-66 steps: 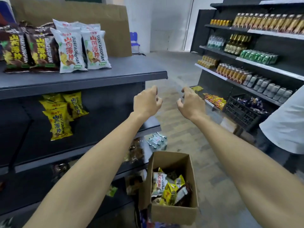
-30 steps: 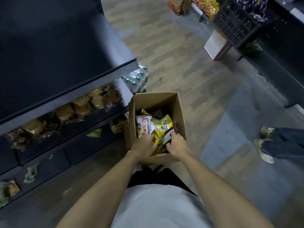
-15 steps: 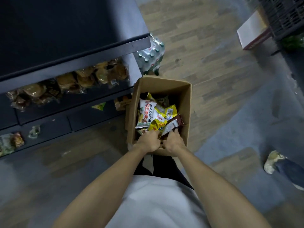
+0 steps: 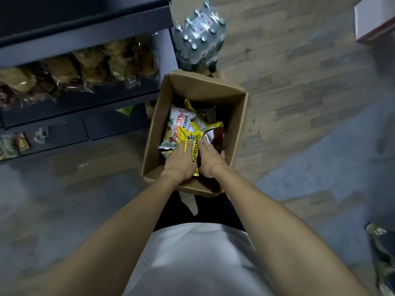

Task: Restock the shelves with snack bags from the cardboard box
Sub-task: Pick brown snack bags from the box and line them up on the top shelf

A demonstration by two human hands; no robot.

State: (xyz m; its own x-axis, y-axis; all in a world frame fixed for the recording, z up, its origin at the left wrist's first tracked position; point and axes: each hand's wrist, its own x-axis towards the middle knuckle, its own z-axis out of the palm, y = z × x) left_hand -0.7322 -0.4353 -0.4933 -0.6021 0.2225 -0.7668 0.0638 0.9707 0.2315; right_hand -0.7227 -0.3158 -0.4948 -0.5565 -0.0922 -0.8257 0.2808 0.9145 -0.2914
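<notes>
Both hands, left hand and right hand, lie with straight fingers on a yellow snack bag inside the cardboard box near the shelves, where several bags remain unshelved.

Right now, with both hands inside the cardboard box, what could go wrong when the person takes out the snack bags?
1. The left hand and right hand lie on the yellow bag with fingers mostly straight, so it may slip when lifted.
2. The white bag and brown bag overlap it, so they could be dragged out and fall.
3. The water bottle pack stands just behind the cardboard box; a push could knock them together.
</notes>
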